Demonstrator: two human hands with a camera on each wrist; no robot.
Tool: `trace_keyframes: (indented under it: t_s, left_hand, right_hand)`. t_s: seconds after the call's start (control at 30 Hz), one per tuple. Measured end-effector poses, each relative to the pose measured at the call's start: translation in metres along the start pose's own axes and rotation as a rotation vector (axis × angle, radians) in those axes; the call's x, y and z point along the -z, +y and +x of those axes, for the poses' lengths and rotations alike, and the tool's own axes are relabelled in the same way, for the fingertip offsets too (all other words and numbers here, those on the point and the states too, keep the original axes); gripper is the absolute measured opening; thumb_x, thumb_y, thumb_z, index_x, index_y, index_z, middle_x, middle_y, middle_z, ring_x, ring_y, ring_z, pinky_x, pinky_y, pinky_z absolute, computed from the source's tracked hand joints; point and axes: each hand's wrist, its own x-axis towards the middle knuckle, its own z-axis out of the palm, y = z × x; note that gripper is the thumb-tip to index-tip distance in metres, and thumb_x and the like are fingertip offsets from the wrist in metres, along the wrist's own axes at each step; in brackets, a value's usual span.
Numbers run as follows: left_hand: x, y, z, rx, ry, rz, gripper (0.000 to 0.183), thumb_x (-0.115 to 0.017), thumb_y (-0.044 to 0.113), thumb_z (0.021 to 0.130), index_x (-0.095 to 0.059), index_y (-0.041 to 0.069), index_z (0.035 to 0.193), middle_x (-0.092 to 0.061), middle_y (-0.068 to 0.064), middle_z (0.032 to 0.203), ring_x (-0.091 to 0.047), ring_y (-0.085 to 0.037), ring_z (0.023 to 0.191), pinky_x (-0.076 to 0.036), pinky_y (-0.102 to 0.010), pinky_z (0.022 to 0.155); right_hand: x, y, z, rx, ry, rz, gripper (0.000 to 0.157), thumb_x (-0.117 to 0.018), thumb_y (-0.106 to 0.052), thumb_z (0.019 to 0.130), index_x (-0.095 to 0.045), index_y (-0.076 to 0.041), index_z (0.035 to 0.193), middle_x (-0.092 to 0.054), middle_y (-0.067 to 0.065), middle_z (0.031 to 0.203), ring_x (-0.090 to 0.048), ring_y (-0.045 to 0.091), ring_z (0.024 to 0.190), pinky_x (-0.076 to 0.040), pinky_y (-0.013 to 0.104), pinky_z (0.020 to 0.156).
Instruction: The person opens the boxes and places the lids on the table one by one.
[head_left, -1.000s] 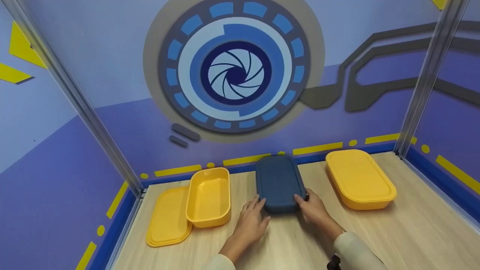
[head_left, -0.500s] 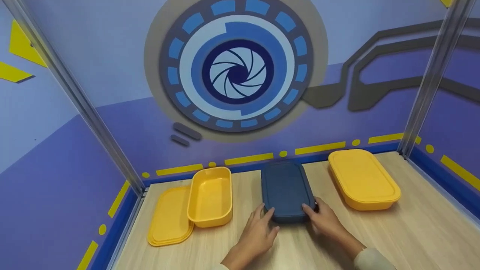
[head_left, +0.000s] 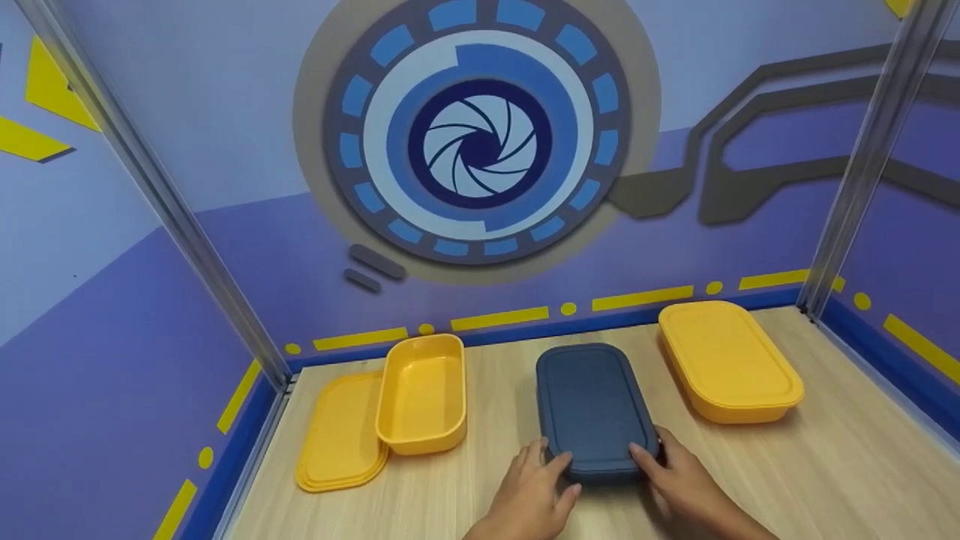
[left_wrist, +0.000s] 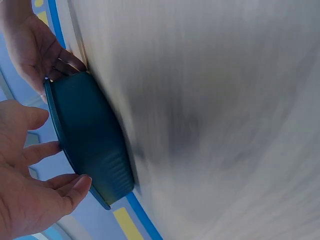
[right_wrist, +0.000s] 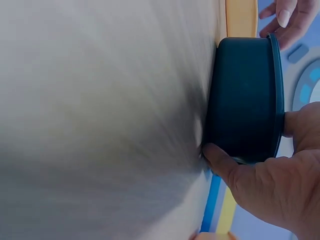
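Note:
A dark blue lidded lunch box (head_left: 596, 405) lies flat on the wooden table, between both hands. My right hand (head_left: 686, 480) grips its near right corner. In the right wrist view, one finger (right_wrist: 220, 160) reaches low on the box's side, while the thumb lies at the lid's edge. At the near left corner, my left hand (head_left: 532, 491) touches the lid edge and side with loosely extended fingers. Its thumb stands apart from the box in the left wrist view. The lid (head_left: 592, 397) is seated on the box; what is inside stays hidden.
To the left, an uncovered yellow box (head_left: 424, 397) sits partly over its yellow lid (head_left: 341, 435). A second yellow box (head_left: 731, 364), lidded, stands at the right. A printed wall (head_left: 247, 262) closes off the table's back, and metal posts (head_left: 180, 225) rise at the corners.
The dark blue lunch box has slid away from the back wall, toward me and slightly right, both hands moving with it. The yellow boxes and the loose lid have stayed in place.

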Motion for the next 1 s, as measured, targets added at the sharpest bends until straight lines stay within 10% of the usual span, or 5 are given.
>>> trace_keyframes:
  t_s: [1.0]
  left_hand:
    - [-0.013,0.025,0.016,-0.106,0.045,0.139,0.048,-0.060,0.052,0.095,-0.051,0.035,0.139,-0.036,-0.005,0.158,-0.031,-0.025,0.150,-0.036,-0.044,0.118]
  right_hand:
    - [0.012,0.018,-0.008,-0.068,-0.111,0.069,0.097,-0.061,-0.063,0.089,-0.026,-0.001,0.154,-0.043,0.026,0.151,-0.056,0.029,0.129,-0.049,0.049,0.103]
